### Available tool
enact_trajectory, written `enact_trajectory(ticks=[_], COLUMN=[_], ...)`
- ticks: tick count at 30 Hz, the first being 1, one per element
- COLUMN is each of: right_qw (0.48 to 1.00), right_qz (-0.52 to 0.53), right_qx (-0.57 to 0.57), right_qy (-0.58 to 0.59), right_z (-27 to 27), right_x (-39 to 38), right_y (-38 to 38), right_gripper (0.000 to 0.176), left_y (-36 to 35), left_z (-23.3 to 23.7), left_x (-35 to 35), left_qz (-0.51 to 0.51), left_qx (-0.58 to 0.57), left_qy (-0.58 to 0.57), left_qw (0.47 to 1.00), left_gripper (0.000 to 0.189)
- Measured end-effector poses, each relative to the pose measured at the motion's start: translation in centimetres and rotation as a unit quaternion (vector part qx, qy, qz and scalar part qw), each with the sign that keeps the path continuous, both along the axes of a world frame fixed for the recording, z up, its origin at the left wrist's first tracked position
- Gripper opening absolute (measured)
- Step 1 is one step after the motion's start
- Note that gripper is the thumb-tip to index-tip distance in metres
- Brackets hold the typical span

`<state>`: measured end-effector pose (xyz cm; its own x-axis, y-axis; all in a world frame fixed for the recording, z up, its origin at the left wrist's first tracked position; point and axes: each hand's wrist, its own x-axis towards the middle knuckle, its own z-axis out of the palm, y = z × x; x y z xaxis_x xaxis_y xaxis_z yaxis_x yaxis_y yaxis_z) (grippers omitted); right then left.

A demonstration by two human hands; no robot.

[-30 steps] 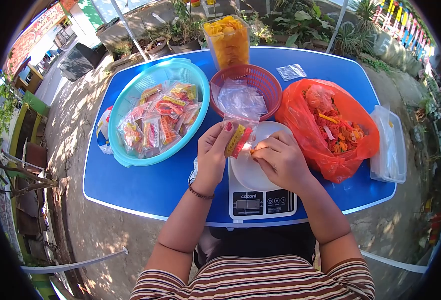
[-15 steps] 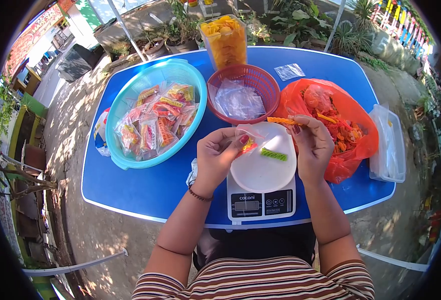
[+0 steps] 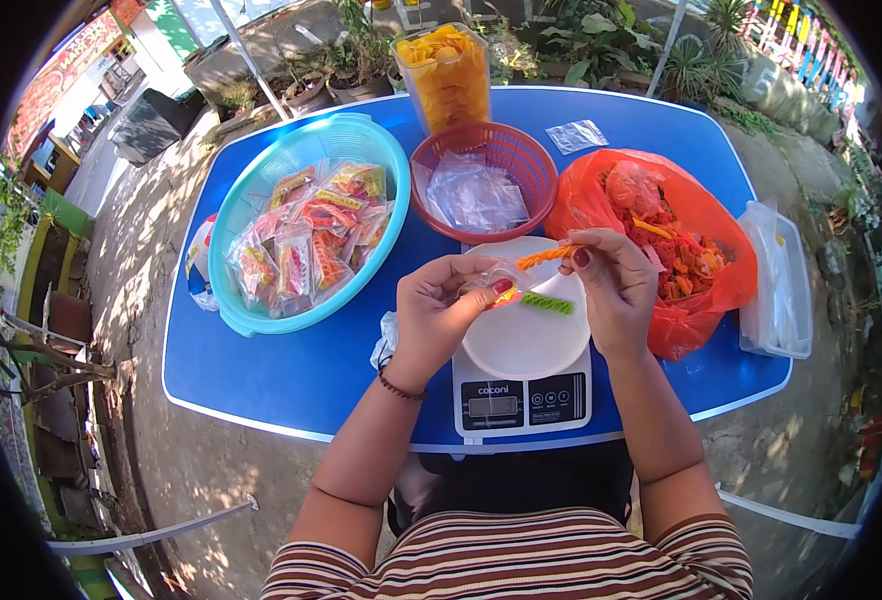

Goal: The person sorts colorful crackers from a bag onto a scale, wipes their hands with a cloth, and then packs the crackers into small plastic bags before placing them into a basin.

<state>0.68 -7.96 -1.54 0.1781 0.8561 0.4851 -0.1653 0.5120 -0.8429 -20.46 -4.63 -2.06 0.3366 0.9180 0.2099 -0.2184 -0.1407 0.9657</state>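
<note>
Right hand (image 3: 616,290) pinched an orange snack stick (image 3: 546,257) by its right end, above the white scale plate (image 3: 516,345). The stick's long axis ran nearly level, its left end dipping toward a small clear bag (image 3: 504,284). Left hand (image 3: 439,312) was closed on that bag, just beside the stick. A green snack stick (image 3: 547,303) lay flat on the plate, lengthwise left to right. The scale (image 3: 526,402) on the blue table (image 3: 291,370) read "coconi".
</note>
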Motion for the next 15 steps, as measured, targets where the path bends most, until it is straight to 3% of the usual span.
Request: enact_trajectory(ticks=[5,9,11,15], right_qw=[0.995,0.993,0.992,0.952], right_qz=[-0.043,-0.066,-0.080,-0.111], right_qx=[0.038,0.021,0.036,0.120], right_qy=[-0.087,-0.092,-0.086,-0.259], right_z=[0.0,-0.3,-1.1,-0.6], right_x=[-1.5,-1.9,-1.3,-0.6], right_y=[-0.1,-0.4,-0.1,0.1], right_gripper=[0.022,0.018,0.017,0.018], left_y=[-0.2,-0.3,-0.2,-0.6], left_z=[0.2,0.5,0.3,0.3], left_x=[0.3,0.3,0.0,0.4], left_qz=[-0.020,-0.049,-0.036,-0.019], left_qx=[0.003,-0.003,0.005,-0.013], left_qy=[0.002,-0.045,-0.009,0.002], left_qw=[1.000,0.998,0.999,1.000], left_gripper=[0.032,0.032,0.032,0.030])
